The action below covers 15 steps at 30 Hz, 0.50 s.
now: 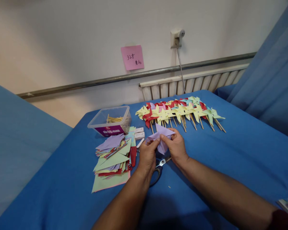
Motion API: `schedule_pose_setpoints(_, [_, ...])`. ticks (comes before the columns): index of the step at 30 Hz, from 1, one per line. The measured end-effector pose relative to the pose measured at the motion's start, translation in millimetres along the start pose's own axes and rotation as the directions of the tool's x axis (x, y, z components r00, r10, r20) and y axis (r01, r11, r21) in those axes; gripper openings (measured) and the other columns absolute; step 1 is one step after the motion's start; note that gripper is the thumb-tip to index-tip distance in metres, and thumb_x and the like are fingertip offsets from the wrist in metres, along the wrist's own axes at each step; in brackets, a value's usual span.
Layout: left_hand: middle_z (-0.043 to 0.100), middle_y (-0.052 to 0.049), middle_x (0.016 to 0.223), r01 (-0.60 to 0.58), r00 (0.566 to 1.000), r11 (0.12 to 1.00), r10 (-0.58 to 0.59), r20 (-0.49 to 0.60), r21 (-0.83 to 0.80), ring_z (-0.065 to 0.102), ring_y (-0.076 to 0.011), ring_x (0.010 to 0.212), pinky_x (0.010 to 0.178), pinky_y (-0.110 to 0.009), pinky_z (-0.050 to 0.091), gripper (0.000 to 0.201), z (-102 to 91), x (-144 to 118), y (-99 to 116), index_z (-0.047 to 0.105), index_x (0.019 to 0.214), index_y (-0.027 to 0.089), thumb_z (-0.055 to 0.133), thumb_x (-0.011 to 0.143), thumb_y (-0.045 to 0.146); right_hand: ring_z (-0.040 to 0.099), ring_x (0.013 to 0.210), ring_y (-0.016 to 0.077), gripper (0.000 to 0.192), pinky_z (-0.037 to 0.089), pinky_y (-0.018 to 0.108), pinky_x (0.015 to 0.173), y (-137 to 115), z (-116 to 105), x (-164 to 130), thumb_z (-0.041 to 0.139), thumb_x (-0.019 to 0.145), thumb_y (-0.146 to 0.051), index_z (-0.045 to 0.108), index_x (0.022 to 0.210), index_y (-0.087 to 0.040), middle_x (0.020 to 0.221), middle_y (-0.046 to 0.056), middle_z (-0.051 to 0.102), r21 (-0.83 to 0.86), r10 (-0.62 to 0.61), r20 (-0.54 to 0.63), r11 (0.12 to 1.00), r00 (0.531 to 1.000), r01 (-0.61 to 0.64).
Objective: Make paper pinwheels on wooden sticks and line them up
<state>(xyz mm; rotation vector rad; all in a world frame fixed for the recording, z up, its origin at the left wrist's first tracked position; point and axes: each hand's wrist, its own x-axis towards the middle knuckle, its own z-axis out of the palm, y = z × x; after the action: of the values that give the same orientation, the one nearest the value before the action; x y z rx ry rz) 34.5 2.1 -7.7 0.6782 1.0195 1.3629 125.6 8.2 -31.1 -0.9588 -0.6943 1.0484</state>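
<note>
Left hand (147,155) and right hand (176,147) both pinch 1 purple paper (161,135), held just above the blue table (230,159), near the pinwheels (180,111). Scissors (158,169) lie under the wrists; paper stack (114,156) at left.
</note>
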Motion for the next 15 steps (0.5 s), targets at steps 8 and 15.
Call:
schedule_pose_setpoints(8, [0.072, -0.004, 0.074, -0.012, 1.000, 0.999, 0.011, 0.010, 0.045, 0.064, -0.0148, 0.063, 0.069, -0.028, 0.051, 0.035, -3.4, 2.7, 1.7, 0.071, 0.083, 0.011, 0.083, 0.053, 0.023, 0.064, 0.068, 0.0162, 0.048, 0.053, 0.031, 0.067, -1.1, -2.6, 3.5, 0.079, 0.062, -0.033, 0.055, 0.101, -0.019, 0.083, 0.001, 0.069, 0.021, 0.061, 0.071, 0.998, 0.996, -0.063])
schedule_pose_setpoints(15, [0.074, -0.006, 0.082, 0.009, 1.000, 0.998, -0.010, -0.019, -0.054, 0.068, -0.0174, 0.073, 0.075, -0.029, 0.053, 0.033, -10.3, 11.6, 18.9, 0.071, 0.085, 0.011, 0.081, 0.054, 0.017, 0.063, 0.094, 0.0193, 0.037, 0.050, 0.035, 0.083, -10.7, -15.5, 16.5, 0.062, 0.080, -0.036, 0.054, 0.114, -0.022, 0.103, 0.006, 0.067, -0.092, -0.156, 0.072, 0.982, 0.985, 0.162])
